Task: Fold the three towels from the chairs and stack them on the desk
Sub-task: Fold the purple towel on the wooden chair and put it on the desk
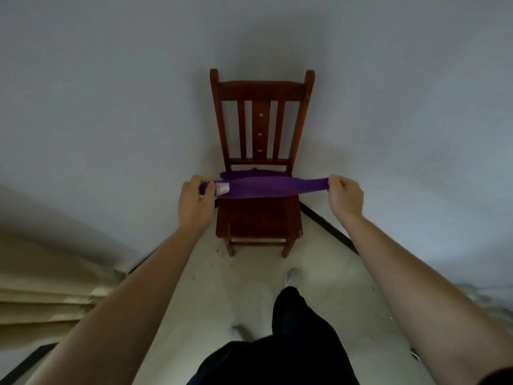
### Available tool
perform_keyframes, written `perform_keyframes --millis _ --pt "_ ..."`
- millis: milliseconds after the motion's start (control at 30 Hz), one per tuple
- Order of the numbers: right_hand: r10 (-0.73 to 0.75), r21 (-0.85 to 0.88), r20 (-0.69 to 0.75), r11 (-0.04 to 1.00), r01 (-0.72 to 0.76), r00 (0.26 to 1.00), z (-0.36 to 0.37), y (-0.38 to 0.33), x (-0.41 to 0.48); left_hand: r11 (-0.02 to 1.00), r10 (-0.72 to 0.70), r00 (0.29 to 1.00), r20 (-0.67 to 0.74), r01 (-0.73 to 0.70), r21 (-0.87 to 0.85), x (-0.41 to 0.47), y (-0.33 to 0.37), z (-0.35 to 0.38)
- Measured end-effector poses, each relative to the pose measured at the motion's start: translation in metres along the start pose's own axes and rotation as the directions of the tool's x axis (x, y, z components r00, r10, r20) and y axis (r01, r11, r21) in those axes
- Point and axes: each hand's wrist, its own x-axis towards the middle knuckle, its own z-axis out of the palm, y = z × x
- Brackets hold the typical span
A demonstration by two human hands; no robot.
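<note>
Stretching a purple towel [261, 187] out flat and taut w/ both hands, above the back half of a wooden chair [259, 218] seat. Sagging slightly in the middle; a second purple layer showing just behind, at the seat's rear edge under the backrest slats. Possibly the same towel's folded-over far edge, or part lying on the seat, can't tell which.

Pinching the towel's left end in the left hand [195, 200], fingers curled shut around the bunched cloth, a small white label [223, 188] sticking out just beside the thumb. Gripping the right end in the right hand [345, 197], fist closed on the fabric, knuckles up. Both forearms bare, reaching fwd from the bottom corners.

Standing in front of the chair, chair pushed into a corner of pale grey walls [111, 107], black baseboard [330, 229] running along the floor on the right. Wearing dark trousers [294, 343], one light shoe [291, 276] pointing at the chair on the whitish floor [211, 287]. Blurry beige steps or shelving [47, 298] at far left, too smeared to ID.
</note>
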Motion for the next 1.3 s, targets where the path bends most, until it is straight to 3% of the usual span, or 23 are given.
perform_keyframes --millis 267,567,900,1133,1300 --pt "0.25 -0.216 0.177 0.954 -0.21 0.952 0.031 0.093 -0.045 0.945 -0.271 0.944 0.188 0.224 0.24 -0.064 -0.104 0.041" --pt "0.338 -0.32 0.327 0.918 -0.233 0.883 0.046 0.128 -0.027 0.869 -0.418 0.865 0.277 0.292 0.4 -0.059 -0.14 0.068" --pt "0.213 -0.418 0.513 0.908 0.025 0.831 0.089 0.13 0.103 0.786 -0.472 0.86 0.195 0.31 0.535 0.033 -0.128 0.11" --pt "0.206 -0.437 0.571 0.896 0.082 0.794 0.169 0.163 0.208 0.759 -0.512 0.846 0.15 0.363 0.541 0.125 -0.177 0.169" --pt "0.2 -0.471 0.541 0.877 0.097 0.817 0.228 0.202 0.27 0.76 -0.466 0.866 0.183 0.286 0.584 0.189 -0.229 0.217"
